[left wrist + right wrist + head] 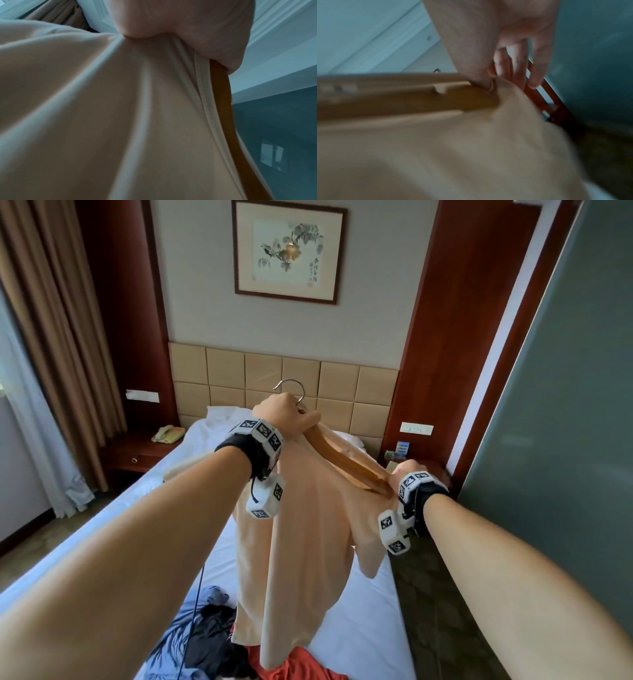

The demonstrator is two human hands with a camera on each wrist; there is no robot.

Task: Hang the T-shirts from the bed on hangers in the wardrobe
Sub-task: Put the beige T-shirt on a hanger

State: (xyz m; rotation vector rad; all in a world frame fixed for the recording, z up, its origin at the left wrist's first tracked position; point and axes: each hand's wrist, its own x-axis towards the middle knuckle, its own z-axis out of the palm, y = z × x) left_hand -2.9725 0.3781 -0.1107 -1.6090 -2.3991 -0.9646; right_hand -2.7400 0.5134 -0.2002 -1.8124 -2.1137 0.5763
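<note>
While spread over the white-sheeted bed (359, 604), a peach cotton T-shirt (301, 542) hangs half-threaded on a wooden hanger with metal hook (346, 460). Left hand (284, 419) grips collar and hanger top; right hand (407, 470) pinches the shoulder fabric at the hanger's end.

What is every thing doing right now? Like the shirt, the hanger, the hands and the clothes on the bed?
Peach T-shirt: held up over the bed, partly on the hanger.
Wooden hanger: tilted, one arm still bare.
Left hand: grips the hanger's top and the shirt.
Right hand: pinches the shirt at the hanger's end.
Pile of clothes: crumpled on the bed, not yet hung.
Bed: white sheet on it.
Phone: handset resting on it.
</note>
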